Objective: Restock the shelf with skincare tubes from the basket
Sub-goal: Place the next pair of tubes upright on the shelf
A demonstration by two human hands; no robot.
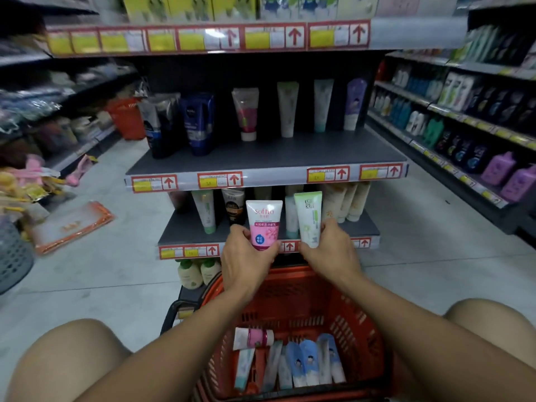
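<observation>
My left hand (246,258) grips a pink and white tube (264,221) upright by its lower end. My right hand (333,250) holds a green and white tube (309,217) upright beside it. Both tubes are raised in front of the lower shelf (185,236), just above its front edge. The red basket (359,323) sits below my arms between my knees, with several blue, white and pink tubes (301,364) lying in its bottom. The middle shelf (261,158) carries a sparse row of standing tubes.
Cream bottles (197,272) stand on the bottom shelf left of the basket. An orange packet (72,227) lies on the floor at the left, near a grey bin (11,253). A second red basket (126,117) stands in the left aisle. Stocked shelving (464,126) lines the right aisle.
</observation>
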